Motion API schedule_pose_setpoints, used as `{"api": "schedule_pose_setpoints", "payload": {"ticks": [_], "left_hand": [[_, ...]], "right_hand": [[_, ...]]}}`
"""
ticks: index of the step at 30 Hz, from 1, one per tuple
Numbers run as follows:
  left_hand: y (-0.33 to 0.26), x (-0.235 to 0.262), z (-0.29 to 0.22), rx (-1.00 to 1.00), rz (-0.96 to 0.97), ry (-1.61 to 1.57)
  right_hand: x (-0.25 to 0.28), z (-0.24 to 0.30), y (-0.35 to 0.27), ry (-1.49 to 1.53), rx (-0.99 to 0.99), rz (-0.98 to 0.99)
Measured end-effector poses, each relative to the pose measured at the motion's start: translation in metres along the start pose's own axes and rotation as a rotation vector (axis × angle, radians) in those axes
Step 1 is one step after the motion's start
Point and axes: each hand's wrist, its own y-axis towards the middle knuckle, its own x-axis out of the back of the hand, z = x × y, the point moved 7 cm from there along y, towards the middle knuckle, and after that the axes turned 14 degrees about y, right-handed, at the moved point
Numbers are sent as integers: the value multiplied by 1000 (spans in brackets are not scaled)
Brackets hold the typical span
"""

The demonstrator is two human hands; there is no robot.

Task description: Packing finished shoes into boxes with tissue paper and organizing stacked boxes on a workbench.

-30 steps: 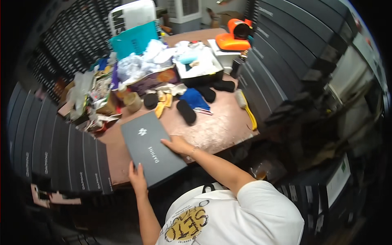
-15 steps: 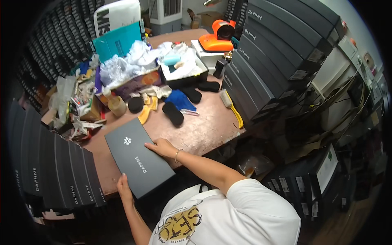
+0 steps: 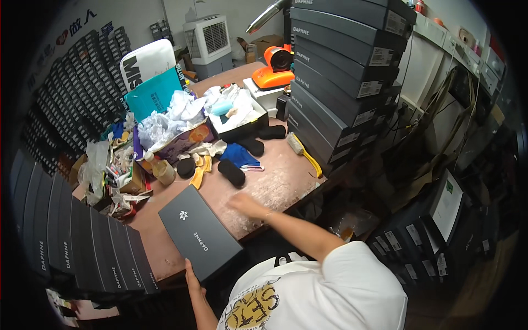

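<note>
A dark grey lidded shoebox (image 3: 199,234) lies at a slant across the near edge of the table, its lid on. My left hand (image 3: 194,279) grips its near left edge, thumb along the side and the other fingers mostly hidden. My right hand (image 3: 246,207) is off the box, just beyond its right edge and over the bare tabletop. Motion smears its fingers, so their pose is unclear. Past the box lie a black shoe-brush-like pad (image 3: 231,173), a yellow cloth (image 3: 201,171) and a blue cloth (image 3: 240,155).
Tall stacks of grey shoeboxes (image 3: 330,93) rise at the right, with more boxes (image 3: 82,242) at the left. A yellow-handled brush (image 3: 306,155) lies near the right stack. Crumpled paper fills a purple carton (image 3: 190,140). A bottle (image 3: 160,169) stands beside it.
My right hand has let go of the shoebox and moved away to the right. My left hand stays at the box's near edge. The view has shifted, showing more of the far wall.
</note>
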Motion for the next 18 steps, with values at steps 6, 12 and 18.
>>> {"api": "schedule_pose_setpoints", "payload": {"ticks": [6, 12, 18], "left_hand": [[3, 1, 16, 92, 157, -116], [-1, -11, 7, 140, 145, -127], [12, 4, 25, 112, 143, -126]], "right_hand": [[205, -123, -143, -481, -483, -658], [204, -144, -135, -857, -643, -577], [210, -168, -106, -693, -840, -159]]}}
